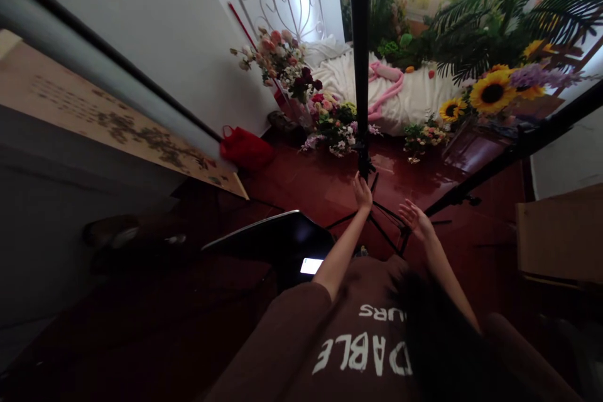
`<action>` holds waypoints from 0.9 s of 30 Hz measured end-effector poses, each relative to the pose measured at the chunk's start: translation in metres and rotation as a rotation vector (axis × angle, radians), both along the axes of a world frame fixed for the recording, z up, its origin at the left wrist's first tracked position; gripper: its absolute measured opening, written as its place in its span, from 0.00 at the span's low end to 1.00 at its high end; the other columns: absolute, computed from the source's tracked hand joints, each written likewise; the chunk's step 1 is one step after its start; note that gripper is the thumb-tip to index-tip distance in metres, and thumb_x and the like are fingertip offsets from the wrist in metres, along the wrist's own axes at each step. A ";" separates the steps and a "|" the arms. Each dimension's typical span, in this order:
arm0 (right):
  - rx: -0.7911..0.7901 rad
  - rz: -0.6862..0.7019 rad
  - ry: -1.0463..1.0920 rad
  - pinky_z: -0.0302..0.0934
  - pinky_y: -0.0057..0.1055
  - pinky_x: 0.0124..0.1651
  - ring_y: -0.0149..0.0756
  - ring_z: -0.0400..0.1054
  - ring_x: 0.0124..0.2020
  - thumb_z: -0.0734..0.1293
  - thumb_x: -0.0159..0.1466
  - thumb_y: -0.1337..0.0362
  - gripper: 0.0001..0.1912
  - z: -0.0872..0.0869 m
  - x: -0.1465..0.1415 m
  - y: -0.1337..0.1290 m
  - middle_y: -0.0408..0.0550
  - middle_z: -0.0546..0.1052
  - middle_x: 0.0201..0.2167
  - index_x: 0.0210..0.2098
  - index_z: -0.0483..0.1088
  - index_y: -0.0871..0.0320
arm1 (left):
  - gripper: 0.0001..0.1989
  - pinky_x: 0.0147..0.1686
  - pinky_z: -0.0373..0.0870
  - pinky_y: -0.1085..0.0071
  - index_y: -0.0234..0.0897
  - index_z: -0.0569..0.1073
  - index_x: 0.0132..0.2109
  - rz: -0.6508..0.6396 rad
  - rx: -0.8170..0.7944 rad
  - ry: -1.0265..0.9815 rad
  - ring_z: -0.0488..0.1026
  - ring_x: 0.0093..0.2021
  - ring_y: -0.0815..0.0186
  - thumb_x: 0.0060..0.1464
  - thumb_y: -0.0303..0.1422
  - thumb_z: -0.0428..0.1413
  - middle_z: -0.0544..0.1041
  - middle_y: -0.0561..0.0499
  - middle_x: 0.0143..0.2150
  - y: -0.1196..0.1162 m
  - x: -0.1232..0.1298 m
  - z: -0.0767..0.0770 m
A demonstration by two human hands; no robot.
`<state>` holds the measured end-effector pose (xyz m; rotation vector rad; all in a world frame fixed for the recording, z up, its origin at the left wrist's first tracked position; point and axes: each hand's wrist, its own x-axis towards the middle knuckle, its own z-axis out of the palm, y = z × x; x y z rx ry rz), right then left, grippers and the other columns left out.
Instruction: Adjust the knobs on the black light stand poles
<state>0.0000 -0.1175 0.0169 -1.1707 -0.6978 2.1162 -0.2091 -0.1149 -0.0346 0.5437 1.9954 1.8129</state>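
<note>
An upright black light stand (360, 63) rises in front of me, its tripod legs (384, 233) spread over the floor. My left hand (362, 193) is at the lower part of its pole, below a dark knob. The fingers are stretched out, and I cannot tell whether they touch the pole. To the right, my right hand (416, 220) is held up with its fingers apart and nothing in it. A second black pole (499, 163) slants up to the right, close beside that hand.
A black panel (282, 235) and a lit screen (311, 266) are left of my arm. Flowers (277, 53), sunflowers (492, 93) and a white-draped bed (414, 97) stand beyond. A red bag (247, 149), a hanging scroll (127, 119) and a cardboard box (560, 235) flank the floor.
</note>
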 end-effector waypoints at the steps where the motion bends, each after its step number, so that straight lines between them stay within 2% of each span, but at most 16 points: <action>1: 0.007 -0.025 -0.007 0.73 0.28 0.43 0.30 0.79 0.36 0.64 0.62 0.66 0.10 -0.002 0.011 -0.002 0.43 0.83 0.36 0.42 0.73 0.51 | 0.24 0.67 0.56 0.59 0.35 0.65 0.60 0.013 -0.083 -0.006 0.62 0.68 0.59 0.67 0.45 0.42 0.66 0.35 0.65 -0.005 0.012 -0.009; 3: 0.027 -0.088 -0.023 0.73 0.28 0.41 0.30 0.79 0.35 0.63 0.63 0.66 0.10 -0.004 0.030 -0.003 0.43 0.83 0.36 0.42 0.73 0.52 | 0.24 0.67 0.57 0.59 0.29 0.63 0.62 -0.016 -0.205 -0.051 0.63 0.67 0.57 0.67 0.41 0.43 0.65 0.30 0.65 -0.011 0.036 -0.023; 5: 0.043 -0.155 -0.055 0.73 0.27 0.39 0.30 0.79 0.34 0.62 0.64 0.67 0.10 -0.002 0.045 -0.002 0.44 0.83 0.35 0.42 0.72 0.53 | 0.23 0.65 0.59 0.60 0.28 0.63 0.61 -0.103 -0.254 -0.103 0.66 0.65 0.57 0.67 0.39 0.43 0.66 0.29 0.64 -0.012 0.061 -0.031; 8: 0.059 -0.262 -0.128 0.72 0.26 0.37 0.30 0.78 0.31 0.61 0.65 0.67 0.09 0.007 0.063 0.004 0.44 0.83 0.32 0.41 0.72 0.54 | 0.19 0.63 0.62 0.61 0.32 0.65 0.59 -0.307 -0.216 -0.136 0.69 0.61 0.59 0.67 0.38 0.43 0.71 0.33 0.60 -0.001 0.096 -0.032; 11: 0.099 -0.365 -0.188 0.71 0.26 0.35 0.31 0.78 0.29 0.61 0.67 0.64 0.07 0.020 0.079 0.011 0.43 0.82 0.30 0.39 0.71 0.54 | 0.20 0.62 0.63 0.60 0.35 0.67 0.56 -0.538 -0.053 -0.075 0.71 0.59 0.60 0.68 0.43 0.42 0.74 0.38 0.56 0.020 0.126 -0.015; 14: 0.123 -0.443 -0.184 0.70 0.25 0.33 0.30 0.76 0.27 0.59 0.70 0.59 0.10 0.034 0.094 0.019 0.43 0.81 0.28 0.38 0.70 0.55 | 0.24 0.62 0.63 0.60 0.37 0.68 0.56 -0.750 0.173 0.027 0.71 0.58 0.61 0.66 0.49 0.42 0.75 0.40 0.55 0.046 0.152 0.015; 17: 0.118 -0.477 -0.186 0.68 0.23 0.30 0.28 0.74 0.24 0.57 0.71 0.55 0.15 0.049 0.107 0.030 0.43 0.79 0.25 0.38 0.71 0.56 | 0.25 0.59 0.65 0.62 0.39 0.68 0.57 -0.912 0.329 0.114 0.72 0.57 0.61 0.65 0.51 0.43 0.74 0.41 0.56 0.069 0.174 0.046; 19: 0.098 -0.469 -0.229 0.67 0.22 0.27 0.27 0.71 0.21 0.56 0.72 0.53 0.19 0.059 0.113 0.038 0.44 0.78 0.24 0.36 0.71 0.57 | 0.25 0.54 0.68 0.65 0.39 0.68 0.57 -0.979 0.362 0.146 0.74 0.51 0.63 0.64 0.51 0.44 0.76 0.42 0.52 0.081 0.187 0.059; 23: 0.014 -0.416 -0.353 0.62 0.22 0.21 0.27 0.65 0.16 0.56 0.72 0.50 0.22 0.076 0.118 0.051 0.46 0.76 0.20 0.32 0.69 0.59 | 0.25 0.43 0.69 0.68 0.38 0.69 0.51 -1.003 0.373 0.156 0.73 0.37 0.66 0.64 0.53 0.43 0.76 0.46 0.40 0.093 0.203 0.066; 27: 0.001 -0.382 -0.468 0.59 0.20 0.18 0.25 0.64 0.15 0.61 0.70 0.50 0.21 0.084 0.119 0.058 0.46 0.74 0.19 0.30 0.69 0.61 | 0.23 0.40 0.68 0.68 0.39 0.70 0.46 -0.988 0.380 0.149 0.71 0.34 0.66 0.64 0.53 0.44 0.74 0.49 0.35 0.094 0.206 0.063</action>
